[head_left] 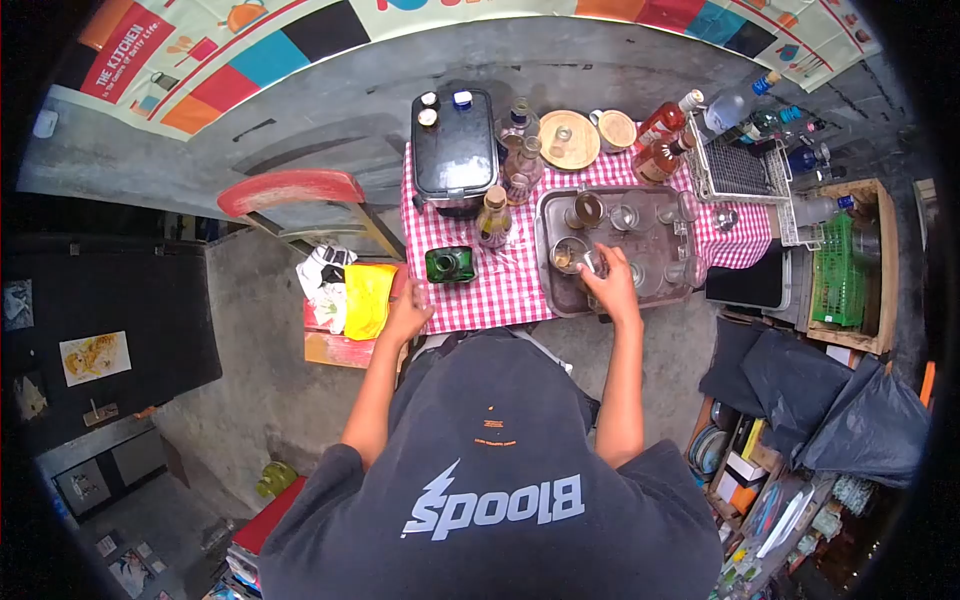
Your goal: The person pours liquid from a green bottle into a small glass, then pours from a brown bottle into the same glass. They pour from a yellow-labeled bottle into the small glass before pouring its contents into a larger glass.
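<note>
On the brown tray [655, 293], my right hand [608, 280] has its fingers closed around a clear glass [594, 263]. Right beside it is a glass with brownish contents [568, 254]. Several other glasses share the tray, among them a dark-filled one [586, 209]. My left hand [408, 312] rests at the left edge of the checkered tablecloth [500, 300], its fingers apart and nothing in them. A green square bottle [450, 265] stands near it, and a corked bottle [494, 217] is a little farther back.
A black container [453, 140] stands at the back left, beside glass decanters [521, 165]. Round wooden lids [569, 139], amber bottles [660, 160] and a wire rack [735, 170] line the back and right. A red chair [290, 192] holding a yellow cloth [369, 300] is on the left.
</note>
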